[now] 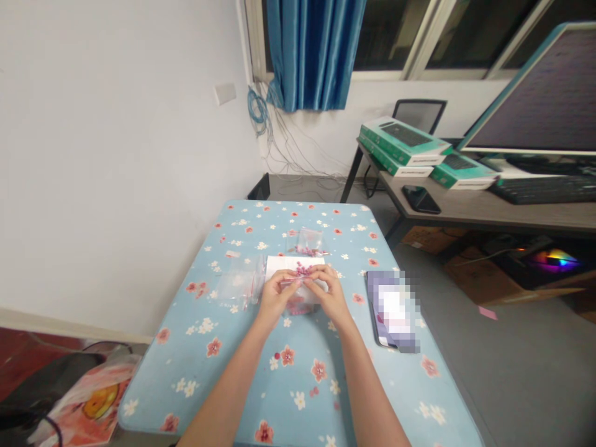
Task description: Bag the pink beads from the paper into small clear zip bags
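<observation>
My left hand (274, 297) and my right hand (331, 293) meet over the middle of the table, fingers closed along the upper edge of a small clear zip bag (300, 304). Pinkish pieces show low in that bag. Just beyond my fingertips, a little heap of pink beads (303, 269) lies on a white sheet or pad (278, 263). Farther back is another clear bag (311, 237) with pink beads at its near end. Flat clear plastic bags (237, 279) lie left of my left hand.
The table (223, 397) has a blue floral cover. A phone or tablet (382, 310), partly blurred out, lies at its right side. To the right, a desk (465, 202) carries green keyboard boxes (405, 143), a black phone (421, 199) and a monitor (535, 93). A white wall borders the left.
</observation>
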A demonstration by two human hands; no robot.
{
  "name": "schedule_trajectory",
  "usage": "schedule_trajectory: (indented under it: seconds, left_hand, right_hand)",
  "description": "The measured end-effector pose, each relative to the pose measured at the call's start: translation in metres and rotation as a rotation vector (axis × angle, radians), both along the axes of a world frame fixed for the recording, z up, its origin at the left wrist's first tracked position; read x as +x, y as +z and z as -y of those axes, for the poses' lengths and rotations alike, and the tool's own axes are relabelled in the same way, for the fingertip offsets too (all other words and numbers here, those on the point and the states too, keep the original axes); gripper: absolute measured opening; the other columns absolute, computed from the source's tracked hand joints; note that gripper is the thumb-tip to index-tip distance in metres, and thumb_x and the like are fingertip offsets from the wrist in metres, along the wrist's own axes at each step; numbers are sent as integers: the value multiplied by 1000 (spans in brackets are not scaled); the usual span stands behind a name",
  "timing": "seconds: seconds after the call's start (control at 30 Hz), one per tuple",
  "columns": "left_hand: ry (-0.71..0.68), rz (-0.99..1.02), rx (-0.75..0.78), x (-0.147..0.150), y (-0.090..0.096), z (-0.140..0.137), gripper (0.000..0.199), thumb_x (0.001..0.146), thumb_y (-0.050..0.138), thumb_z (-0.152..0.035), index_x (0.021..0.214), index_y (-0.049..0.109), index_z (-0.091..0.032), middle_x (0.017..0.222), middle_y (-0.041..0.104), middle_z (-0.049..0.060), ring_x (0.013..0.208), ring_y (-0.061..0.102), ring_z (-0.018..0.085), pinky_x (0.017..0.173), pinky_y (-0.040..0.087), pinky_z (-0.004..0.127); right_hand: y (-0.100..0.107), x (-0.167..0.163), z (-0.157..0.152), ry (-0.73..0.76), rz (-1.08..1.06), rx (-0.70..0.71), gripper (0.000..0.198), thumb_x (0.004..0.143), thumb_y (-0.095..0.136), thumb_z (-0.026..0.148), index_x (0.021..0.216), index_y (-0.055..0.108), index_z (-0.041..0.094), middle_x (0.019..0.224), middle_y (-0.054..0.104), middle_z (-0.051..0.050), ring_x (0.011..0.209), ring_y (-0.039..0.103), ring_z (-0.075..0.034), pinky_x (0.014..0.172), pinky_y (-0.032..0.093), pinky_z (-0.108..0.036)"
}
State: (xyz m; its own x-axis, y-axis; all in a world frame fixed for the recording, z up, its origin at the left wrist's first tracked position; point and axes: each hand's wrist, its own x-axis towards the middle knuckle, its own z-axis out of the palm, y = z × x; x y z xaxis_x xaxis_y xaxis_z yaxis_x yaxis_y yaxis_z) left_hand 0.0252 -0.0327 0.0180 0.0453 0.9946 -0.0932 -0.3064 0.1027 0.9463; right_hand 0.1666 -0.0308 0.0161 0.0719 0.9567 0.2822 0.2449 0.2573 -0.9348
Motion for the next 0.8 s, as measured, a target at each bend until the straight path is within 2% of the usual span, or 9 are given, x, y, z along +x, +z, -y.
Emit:
schedule_trajectory:
  seconds: [0.3,0.4,0.53,0.8]
  left_hand:
    - [18,-36,34,-2,1,0,25,61,75,-34,73,65,-15,104,52,4,83,58,15,51,57,24]
    - [24,-25,35,-2,0,-1,26,64,73,-37,76,67,-15,103,53,5,82,58,15,53,58,25]
    - [28,-20,52,-6,-3,-2,26,68,69,-40,72,69,-14,106,53,7,80,58,15,54,59,26]
    - [1,-29,63,-6,-3,-1,31,76,62,-44,73,70,-14,110,52,9,90,57,20,55,59,27]
  right_hand:
    - [2,-1,2,19,48,3,14,74,66,38,68,67,25,96,58,-3,99,51,-23,98,24,-45]
    - [3,-1,1,-17,19,1,15,74,66,38,68,67,25,93,58,-3,97,51,-23,97,26,-45]
    - [3,-1,0,-56,-10,-11,15,74,65,38,68,67,24,91,59,-4,95,52,-23,95,27,-44]
    - [3,2,1,-21,18,0,18,74,65,38,66,67,23,96,59,-5,98,52,-24,96,25,-43]
